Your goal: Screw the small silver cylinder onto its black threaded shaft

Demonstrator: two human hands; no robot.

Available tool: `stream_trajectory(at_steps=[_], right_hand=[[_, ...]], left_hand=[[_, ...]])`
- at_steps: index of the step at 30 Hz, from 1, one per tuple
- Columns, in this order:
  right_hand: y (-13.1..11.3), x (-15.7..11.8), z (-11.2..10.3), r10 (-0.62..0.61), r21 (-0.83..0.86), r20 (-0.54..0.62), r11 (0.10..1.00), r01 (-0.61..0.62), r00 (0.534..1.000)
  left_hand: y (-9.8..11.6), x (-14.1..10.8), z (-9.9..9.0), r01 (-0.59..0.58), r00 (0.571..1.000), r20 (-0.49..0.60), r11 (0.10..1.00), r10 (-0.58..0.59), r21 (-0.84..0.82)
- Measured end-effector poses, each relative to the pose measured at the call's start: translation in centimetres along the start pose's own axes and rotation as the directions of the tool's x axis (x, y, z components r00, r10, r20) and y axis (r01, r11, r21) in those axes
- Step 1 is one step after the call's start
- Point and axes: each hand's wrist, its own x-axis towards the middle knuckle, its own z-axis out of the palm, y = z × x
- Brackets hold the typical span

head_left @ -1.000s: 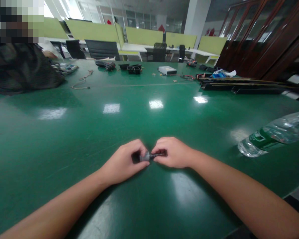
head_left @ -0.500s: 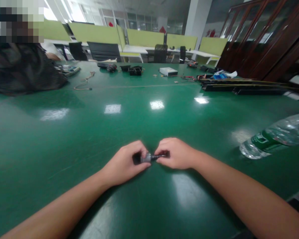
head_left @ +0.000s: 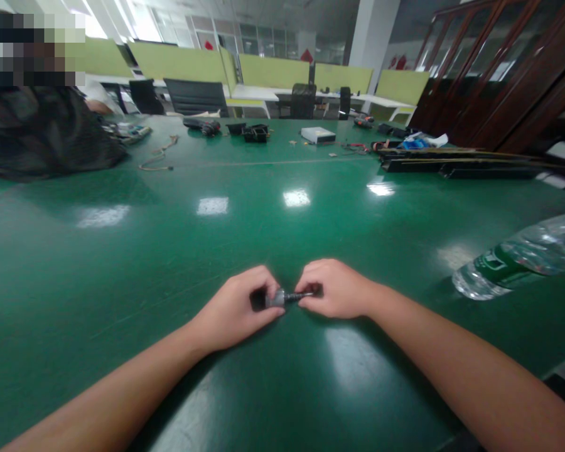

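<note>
Just above the table, my left hand (head_left: pixel 245 307) pinches a small grey cylinder (head_left: pixel 275 298) between thumb and fingers. From the cylinder's right end runs a thin dark ribbed stem (head_left: pixel 292 297). The thumb and fingertips of my right hand (head_left: pixel 332 289) are closed around the far part of that stem. A short gap separates the two hands, and the stem shows across it. Fingers hide part of the piece, and its exact kind is too small to make out.
A water bottle (head_left: pixel 508 267) lies at the right of the green table (head_left: pixel 273 238). Black strips (head_left: pixel 480 164), a white box (head_left: pixel 317 135), a loose cable (head_left: pixel 160 152) and black parts (head_left: pixel 257 133) lie at the back. A dark bag (head_left: pixel 47 135) stands far left, by a person.
My right hand has shifted slightly to the right along the stem, so a little more of the stem shows. My left hand has stayed in place.
</note>
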Motion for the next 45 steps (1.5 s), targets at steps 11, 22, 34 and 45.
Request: stream_trajectory(at_steps=[11, 22, 34, 45], right_hand=[[0.1, -0.1, -0.4, 0.004, -0.011, 0.005, 1.0, -0.004, 1.0], [0.3, -0.5, -1.0, 0.021, 0.008, 0.014, 1.0, -0.021, 1.0], [2.1, -1.1, -2.7, 0.191, 0.09, 0.104, 0.976, -0.2, 0.976], [1.6, -0.9, -1.9, 0.171, 0.1, 0.058, 0.979, -0.177, 0.983]], left_hand=[[0.1, 0.0, 0.0, -0.012, 1.0, -0.003, 1.0, 0.012, 0.011], [0.3, 0.0, 0.0, -0.006, 1.0, -0.006, 1.0, 0.006, 0.019], [0.1, 0.0, -0.1, 0.013, 1.0, -0.027, 0.998, -0.011, 0.062], [0.3, -0.1, -0.2, 0.008, 0.998, -0.065, 0.998, -0.004, 0.064]])
